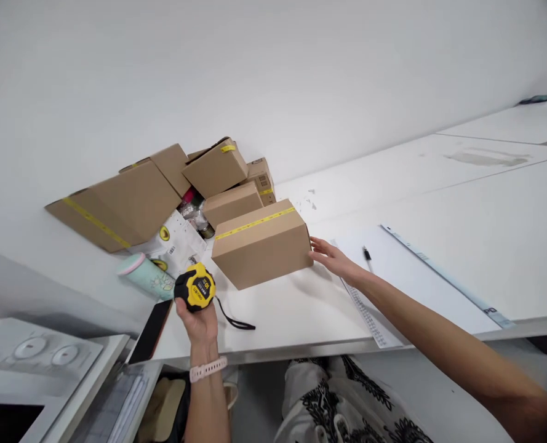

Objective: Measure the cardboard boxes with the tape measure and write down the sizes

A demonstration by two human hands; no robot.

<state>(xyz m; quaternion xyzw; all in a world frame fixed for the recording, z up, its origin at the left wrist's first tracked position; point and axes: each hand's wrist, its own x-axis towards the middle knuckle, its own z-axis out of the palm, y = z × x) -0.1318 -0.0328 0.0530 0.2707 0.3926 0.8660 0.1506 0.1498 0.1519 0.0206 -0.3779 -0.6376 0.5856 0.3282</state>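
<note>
My left hand [200, 320] is closed round a yellow and black tape measure [200, 287], held up over the table's left front part. A black wrist strap [236, 322] hangs from it to the right. With fingers stretched out, my right hand [331, 257] rests against the right end of a brown cardboard box [266, 258]. Yellow tape [255, 223] runs along the top of that box. To the right of my right hand lie a large white pad of paper [407, 289] and a black-capped pen [367, 253] on it.
Several other cardboard boxes [215, 169] are piled behind, against the wall. A mint tumbler [146, 275] lies on its side at the left, near a dark flat object [151, 332]. A white appliance with two dials [37, 357] stands left of the white table [291, 317].
</note>
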